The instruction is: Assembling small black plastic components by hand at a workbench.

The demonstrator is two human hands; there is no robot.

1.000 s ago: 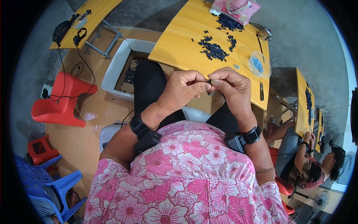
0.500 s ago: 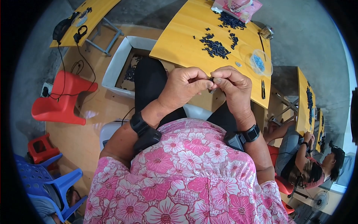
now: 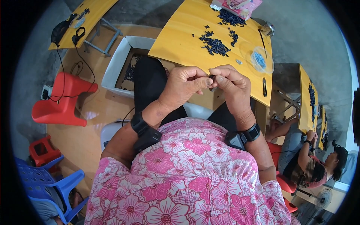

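Both hands meet in front of my chest, just off the near edge of the yellow table. My left hand pinches a small black piece between thumb and index finger. From the other side, my right hand grips the same piece with its thumb and fingertips. The fingers cover most of it, so its exact shape is hidden. On the table beyond lie loose small black pieces, with a larger heap behind them. A round clear tub holds tiny blue parts.
Dark-handled snips lie near the table's right edge, and a metal can stands behind. A pink bag sits at the back. Left of my leg, a white box contains more black pieces. A co-worker sits at the right.
My hands stay together on the small black piece, with only slight finger movement. The view has shifted a little.
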